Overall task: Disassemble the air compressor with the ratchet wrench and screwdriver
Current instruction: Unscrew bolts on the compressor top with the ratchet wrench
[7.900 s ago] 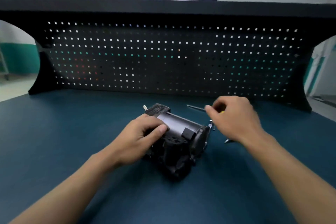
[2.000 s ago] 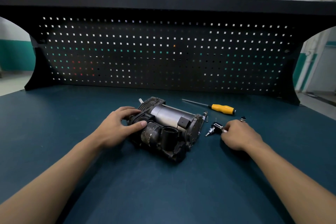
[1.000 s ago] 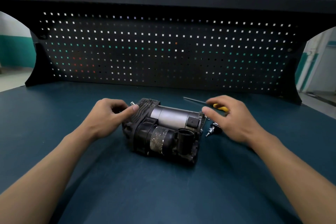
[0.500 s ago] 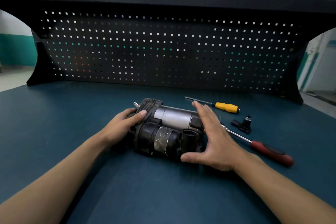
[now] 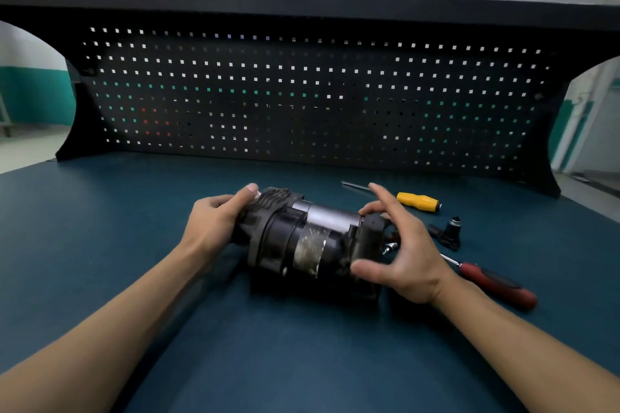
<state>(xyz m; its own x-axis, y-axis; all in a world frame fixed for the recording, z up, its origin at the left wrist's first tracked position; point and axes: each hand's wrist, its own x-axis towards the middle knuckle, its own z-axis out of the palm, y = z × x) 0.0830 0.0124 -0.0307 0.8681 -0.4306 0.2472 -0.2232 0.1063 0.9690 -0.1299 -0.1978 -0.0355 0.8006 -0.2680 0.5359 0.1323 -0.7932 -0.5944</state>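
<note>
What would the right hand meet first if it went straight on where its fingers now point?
Probably the thin shaft of the yellow-handled screwdriver, lying just beyond the raised fingertips of the right hand; if the hand passes above it, the pegboard comes next. Depth is unclear.

One compressor (image 5: 312, 241), one screwdriver (image 5: 417, 202), one ratchet wrench (image 5: 496, 285).

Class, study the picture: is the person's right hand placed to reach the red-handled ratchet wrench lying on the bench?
Probably yes. The red-handled ratchet wrench lies just right of the right hand, with nothing between them; the hand must first let go of the black and silver air compressor.
</note>
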